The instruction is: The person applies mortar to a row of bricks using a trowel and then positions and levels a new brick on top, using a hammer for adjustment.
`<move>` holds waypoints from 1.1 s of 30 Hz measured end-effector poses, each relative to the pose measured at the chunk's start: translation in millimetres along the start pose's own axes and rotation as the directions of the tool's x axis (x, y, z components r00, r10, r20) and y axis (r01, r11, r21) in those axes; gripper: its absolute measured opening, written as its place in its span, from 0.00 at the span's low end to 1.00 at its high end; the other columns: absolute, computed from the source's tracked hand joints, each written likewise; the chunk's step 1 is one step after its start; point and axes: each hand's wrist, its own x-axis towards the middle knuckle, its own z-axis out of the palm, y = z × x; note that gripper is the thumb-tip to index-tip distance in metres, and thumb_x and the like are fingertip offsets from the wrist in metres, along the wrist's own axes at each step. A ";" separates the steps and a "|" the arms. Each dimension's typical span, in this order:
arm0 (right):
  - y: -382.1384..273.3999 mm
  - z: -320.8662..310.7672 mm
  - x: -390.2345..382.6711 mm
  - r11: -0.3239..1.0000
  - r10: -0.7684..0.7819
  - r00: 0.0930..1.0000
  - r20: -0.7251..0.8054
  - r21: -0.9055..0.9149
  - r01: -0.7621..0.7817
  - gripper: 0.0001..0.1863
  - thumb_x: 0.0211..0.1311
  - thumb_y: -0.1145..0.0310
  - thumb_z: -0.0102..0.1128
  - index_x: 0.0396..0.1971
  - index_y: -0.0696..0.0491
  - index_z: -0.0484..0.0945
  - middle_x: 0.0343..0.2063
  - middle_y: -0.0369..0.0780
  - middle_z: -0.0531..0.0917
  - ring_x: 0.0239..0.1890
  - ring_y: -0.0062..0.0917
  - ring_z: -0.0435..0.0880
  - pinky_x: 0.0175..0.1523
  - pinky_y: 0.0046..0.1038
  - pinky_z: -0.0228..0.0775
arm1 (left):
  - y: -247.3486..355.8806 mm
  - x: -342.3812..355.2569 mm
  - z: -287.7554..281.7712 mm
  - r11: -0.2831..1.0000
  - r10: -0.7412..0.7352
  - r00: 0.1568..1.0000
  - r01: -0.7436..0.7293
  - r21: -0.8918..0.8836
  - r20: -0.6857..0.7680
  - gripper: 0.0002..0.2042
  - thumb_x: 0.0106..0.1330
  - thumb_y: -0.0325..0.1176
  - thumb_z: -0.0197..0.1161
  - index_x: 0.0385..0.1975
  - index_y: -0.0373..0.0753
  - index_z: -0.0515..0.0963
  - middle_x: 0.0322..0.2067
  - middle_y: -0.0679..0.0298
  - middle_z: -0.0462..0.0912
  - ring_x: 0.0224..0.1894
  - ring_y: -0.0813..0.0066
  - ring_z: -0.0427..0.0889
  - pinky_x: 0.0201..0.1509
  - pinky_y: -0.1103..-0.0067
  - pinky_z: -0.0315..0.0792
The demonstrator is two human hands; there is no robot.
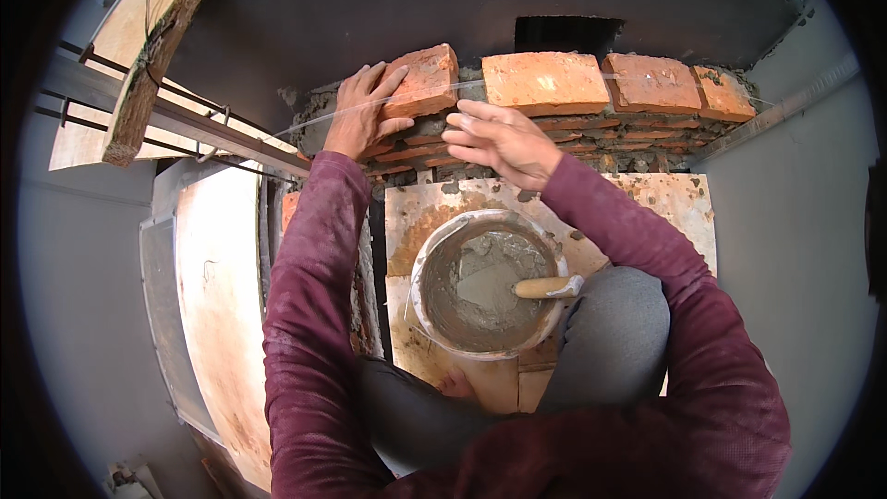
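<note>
My left hand grips the left end of an orange brick, its fingers over the top and its thumb along the near side. This brick lies at the left of the top course on a low wall, slightly tilted against its neighbours. My right hand is just off the brick's near right corner, fingers loosely bent and apart, with nothing visible in them. A thin string line runs across the brick tops. Mortar fills a white-rimmed bucket below, where a trowel rests, wooden handle toward the right.
More bricks continue the course rightward, with a mortar gap beside mine. A dark panel stands behind. At left are a wooden batten and metal bars. Stained boards lie under the bucket; my knee is close to it.
</note>
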 end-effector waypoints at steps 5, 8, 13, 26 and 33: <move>-12.2 -108.8 -118.9 0.774 0.113 0.991 -0.065 -0.620 -0.129 0.29 0.71 0.60 0.59 0.65 0.60 0.68 0.57 0.51 0.79 0.57 0.35 0.82 0.62 0.31 0.76 | 11.9 -20.3 4.5 0.980 0.008 1.000 -0.009 0.197 0.006 0.38 0.53 0.52 0.72 0.68 0.60 0.68 0.69 0.63 0.66 0.70 0.56 0.62 0.73 0.58 0.57; 49.2 -224.1 -195.1 0.441 -0.031 0.906 -0.422 -0.819 -0.367 0.22 0.71 0.62 0.58 0.57 0.62 0.74 0.48 0.46 0.80 0.49 0.28 0.81 0.54 0.28 0.75 | 12.4 -6.2 3.0 0.986 0.063 0.998 -0.059 0.155 -0.021 0.36 0.54 0.53 0.70 0.67 0.58 0.70 0.68 0.62 0.67 0.70 0.58 0.63 0.73 0.59 0.59; 145.6 -299.5 -288.4 0.185 -0.051 0.680 -0.732 -0.676 -0.714 0.19 0.73 0.62 0.57 0.51 0.63 0.78 0.37 0.39 0.82 0.39 0.21 0.80 0.48 0.26 0.73 | 12.0 3.8 -5.3 0.986 0.035 0.998 -0.044 0.160 0.053 0.37 0.53 0.57 0.67 0.67 0.60 0.69 0.66 0.60 0.70 0.68 0.55 0.66 0.71 0.62 0.65; 154.1 -288.8 -304.1 0.087 0.065 0.603 -0.795 -0.597 -0.797 0.18 0.73 0.62 0.57 0.49 0.62 0.78 0.35 0.38 0.80 0.37 0.20 0.79 0.46 0.26 0.72 | 40.2 -5.9 -11.3 0.988 -0.101 0.992 0.090 0.128 0.077 0.34 0.54 0.45 0.71 0.65 0.57 0.71 0.67 0.60 0.71 0.68 0.59 0.68 0.69 0.66 0.67; 151.5 -286.3 -305.9 0.078 0.074 0.623 -0.779 -0.618 -0.782 0.17 0.72 0.62 0.57 0.48 0.62 0.78 0.33 0.37 0.79 0.36 0.20 0.78 0.44 0.25 0.71 | 32.3 1.3 -6.2 0.975 -0.003 0.999 -0.005 0.220 0.033 0.41 0.47 0.45 0.76 0.67 0.58 0.69 0.63 0.59 0.72 0.67 0.57 0.68 0.73 0.56 0.61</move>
